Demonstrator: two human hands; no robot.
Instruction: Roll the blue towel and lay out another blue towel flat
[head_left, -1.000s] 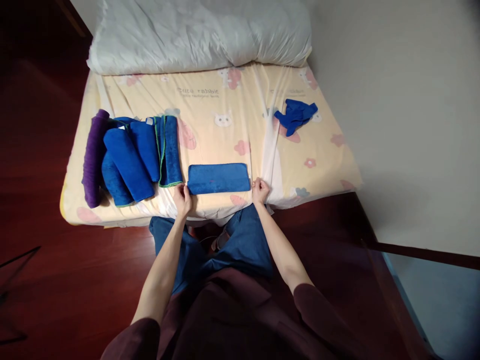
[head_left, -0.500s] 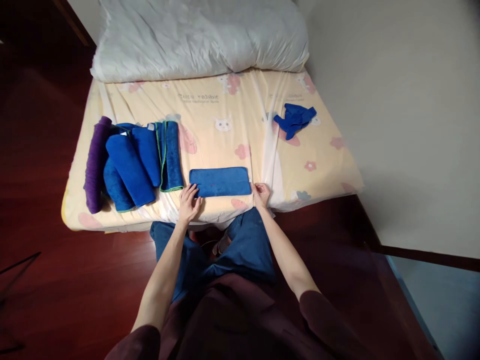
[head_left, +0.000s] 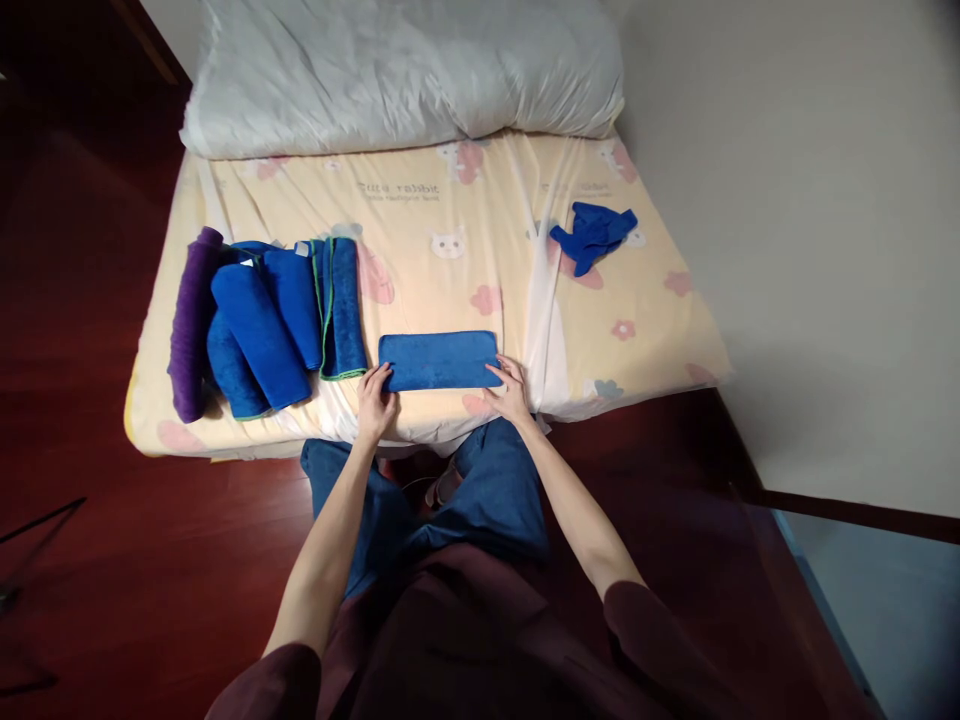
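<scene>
A blue towel (head_left: 439, 361), folded into a flat oblong, lies near the front edge of the bed. At its lower left corner is my left hand (head_left: 376, 403), fingers apart and fingertips touching the edge. My right hand (head_left: 510, 393) rests on the lower right corner, its fingers spread over the cloth. Neither hand lifts the towel; both are open. Just left of my left hand lies a folded blue towel with green edging (head_left: 343, 310).
Rolled blue towels (head_left: 261, 335) and a purple roll (head_left: 195, 325) lie together on the left of the bed (head_left: 420, 290). A crumpled blue cloth (head_left: 594, 238) is at the right. A thick pale quilt (head_left: 405, 75) lies across the back, and a wall (head_left: 787, 250) stands on the right.
My right hand has opened from a pinch beside the towel's right end and moved left onto its corner. My left hand has shifted slightly at the left corner. The towel stays flat.
</scene>
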